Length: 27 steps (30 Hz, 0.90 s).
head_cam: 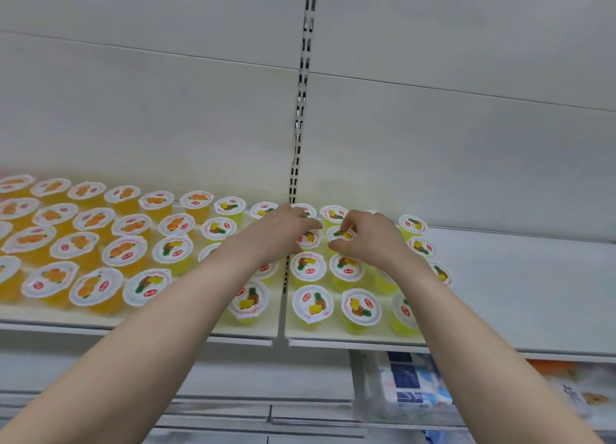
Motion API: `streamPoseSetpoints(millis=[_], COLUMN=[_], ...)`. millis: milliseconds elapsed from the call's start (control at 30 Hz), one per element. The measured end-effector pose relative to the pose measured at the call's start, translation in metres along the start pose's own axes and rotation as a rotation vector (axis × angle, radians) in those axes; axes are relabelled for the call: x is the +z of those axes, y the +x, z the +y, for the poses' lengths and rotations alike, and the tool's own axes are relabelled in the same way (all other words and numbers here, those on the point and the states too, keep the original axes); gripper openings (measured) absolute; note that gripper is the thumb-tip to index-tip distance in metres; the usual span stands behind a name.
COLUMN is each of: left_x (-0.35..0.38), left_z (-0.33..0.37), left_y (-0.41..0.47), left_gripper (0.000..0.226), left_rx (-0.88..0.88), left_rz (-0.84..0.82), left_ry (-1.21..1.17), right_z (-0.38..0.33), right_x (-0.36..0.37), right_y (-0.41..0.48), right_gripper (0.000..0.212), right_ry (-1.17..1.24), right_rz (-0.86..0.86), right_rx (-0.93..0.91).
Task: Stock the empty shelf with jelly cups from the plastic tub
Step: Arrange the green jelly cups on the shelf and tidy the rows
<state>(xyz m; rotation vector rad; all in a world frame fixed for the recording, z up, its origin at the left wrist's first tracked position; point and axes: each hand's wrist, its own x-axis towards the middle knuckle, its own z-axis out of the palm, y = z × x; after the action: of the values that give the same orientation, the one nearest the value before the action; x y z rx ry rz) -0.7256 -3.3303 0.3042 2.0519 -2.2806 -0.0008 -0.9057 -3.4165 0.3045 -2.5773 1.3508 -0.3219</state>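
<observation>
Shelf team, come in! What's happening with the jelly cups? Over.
Right hand pinching a pineapple jelly cup near the back. Left hand beside it, grip unclear. Nothing blocking; shelf room on right.

I see upright orange jelly cups [80,247] in rows on the white shelf's [516,293] left side, and yellow pineapple cups [311,305] in rows around its middle.

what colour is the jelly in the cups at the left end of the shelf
The left-end jelly cups hold orange jelly under white lids; head view.
</observation>
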Motion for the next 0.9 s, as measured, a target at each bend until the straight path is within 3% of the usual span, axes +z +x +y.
streamPoseSetpoints(millis=[100,267,400,533,900], left_x=[-0.002,-0.021,-0.014,-0.002,0.001], left_z=[0.002,-0.014,-0.013,-0.011,-0.015], left_y=[0.001,0.005,0.024,0.040,0.060], left_gripper=[0.062,0.066,0.042,0.035,0.043], left_rx=[0.001,-0.056,-0.108,-0.180,-0.224], left_rz=[0.028,0.092,0.108,0.047,0.010], left_ry=[-0.028,-0.090,-0.074,-0.047,-0.081], right_z=[0.006,0.015,0.007,0.003,0.005], right_x=[-0.007,-0.018,-0.010,-0.003,0.007], right_y=[0.003,0.022,0.039,0.048,0.052], right_gripper=[0.034,0.034,0.038,0.042,0.037], right_ry=[0.021,0.009,-0.011,-0.040,-0.045], right_rz=[-0.004,0.144,0.065,-0.024,0.013], right_rx=[-0.017,-0.066,-0.121,-0.093,-0.042])
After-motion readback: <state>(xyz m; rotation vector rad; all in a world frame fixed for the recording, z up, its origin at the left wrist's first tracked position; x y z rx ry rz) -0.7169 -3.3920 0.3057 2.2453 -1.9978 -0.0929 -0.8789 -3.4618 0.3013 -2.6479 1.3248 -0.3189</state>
